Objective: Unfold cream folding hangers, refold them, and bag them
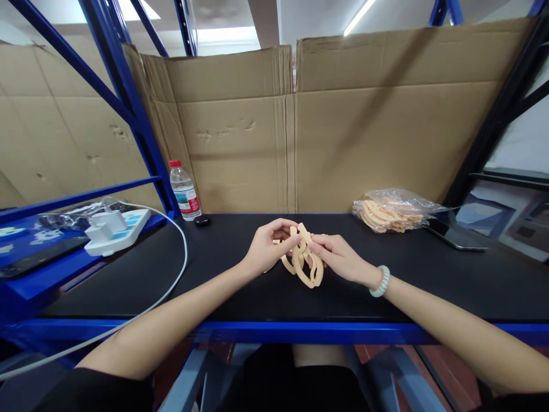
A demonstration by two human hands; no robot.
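Over the middle of the table, both hands pinch a pale beige looped piece (316, 273) made of curved, crossing bands; its material is unclear. My left hand (271, 247) grips its upper left side between thumb and fingers. From the other side, my right hand (341, 258) is closed on its upper right part, a pale beaded bracelet (380, 281) round the wrist. More beige curved bands (288, 264) show under my left hand, and I cannot tell whether they are joined to the held piece. Fingertips behind the bands are partly hidden.
A clear plastic bag (392, 212) of similar beige pieces lies at the back right, beside a dark flat device (457, 236). At the back left stand a water bottle (185, 193) and a small black object (201, 221). A power strip (118, 232) trails a white cable (185, 252).
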